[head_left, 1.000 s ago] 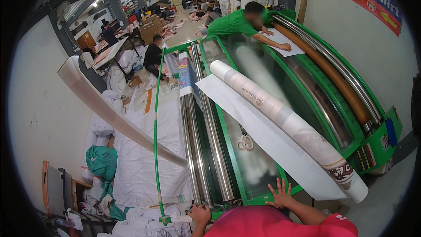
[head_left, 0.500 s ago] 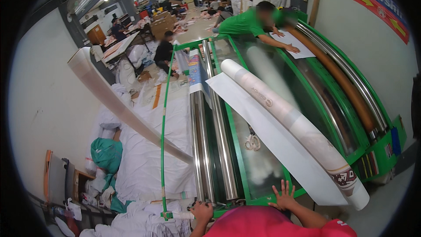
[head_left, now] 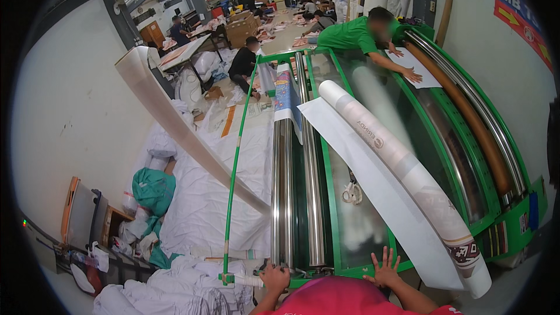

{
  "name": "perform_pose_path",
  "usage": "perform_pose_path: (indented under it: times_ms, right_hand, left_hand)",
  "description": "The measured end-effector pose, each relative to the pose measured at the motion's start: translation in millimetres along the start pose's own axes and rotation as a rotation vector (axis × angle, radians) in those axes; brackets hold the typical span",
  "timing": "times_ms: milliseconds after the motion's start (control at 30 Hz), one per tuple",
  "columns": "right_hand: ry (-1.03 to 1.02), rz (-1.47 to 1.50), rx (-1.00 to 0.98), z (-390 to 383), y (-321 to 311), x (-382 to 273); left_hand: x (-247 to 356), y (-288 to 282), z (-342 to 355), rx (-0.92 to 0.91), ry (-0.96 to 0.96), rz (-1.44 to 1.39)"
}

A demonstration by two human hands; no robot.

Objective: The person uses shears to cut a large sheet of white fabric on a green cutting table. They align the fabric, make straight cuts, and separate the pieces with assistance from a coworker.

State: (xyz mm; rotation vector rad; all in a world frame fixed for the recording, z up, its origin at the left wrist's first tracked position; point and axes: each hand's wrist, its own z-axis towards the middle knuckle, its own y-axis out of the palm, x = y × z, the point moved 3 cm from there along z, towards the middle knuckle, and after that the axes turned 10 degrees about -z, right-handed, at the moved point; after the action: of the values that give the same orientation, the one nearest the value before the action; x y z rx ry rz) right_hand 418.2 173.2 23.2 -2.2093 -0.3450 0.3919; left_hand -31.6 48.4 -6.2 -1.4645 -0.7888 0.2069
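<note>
My left hand (head_left: 275, 278) is bent over the near edge of the green machine frame (head_left: 344, 269), close to the ends of the metal rollers (head_left: 282, 198). My right hand (head_left: 384, 267) lies with its fingers spread on the frame's near edge and the clear panel (head_left: 359, 233). Beside it, a large roll of printed paper (head_left: 402, 169) lies slantwise across the machine, with a loose white sheet (head_left: 373, 198) along its left side. White-handled scissors (head_left: 352, 192) rest on the panel, left of that sheet.
A co-worker in green (head_left: 356, 35) leans over the far side, hands on a white sheet (head_left: 421, 70) near a brown roller (head_left: 466, 116). At left stand a thin green rail (head_left: 236, 157) and a long pale curved sheet (head_left: 186, 128). White fabric (head_left: 204, 198) covers the floor there.
My view has turned a little left, so the scene sits further right. Both my hands stay at the machine's near edge. The paper roll and scissors keep their places on the machine.
</note>
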Motion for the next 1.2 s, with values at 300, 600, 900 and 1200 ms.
perform_pose_path:
  times_ms: [300,600,900,1200]
  right_hand:
    - [0.002,0.007,0.068,-5.6,4.3,-1.1]
    - [0.026,-0.064,0.074,-3.3,2.8,-1.1]
    - [0.061,-0.104,0.154,-4.2,20.6,1.4]
    - [0.075,-0.064,0.192,-8.7,8.0,-9.5]
  left_hand:
    - [-3.0,5.8,0.5,0.046,0.049,-0.023]
    - [-3.3,6.4,2.4,-0.061,-0.012,-0.031]
    - [7.9,-1.5,6.3,-0.063,0.058,0.011]
    - [-6.4,18.9,17.4,-0.066,0.026,0.087]
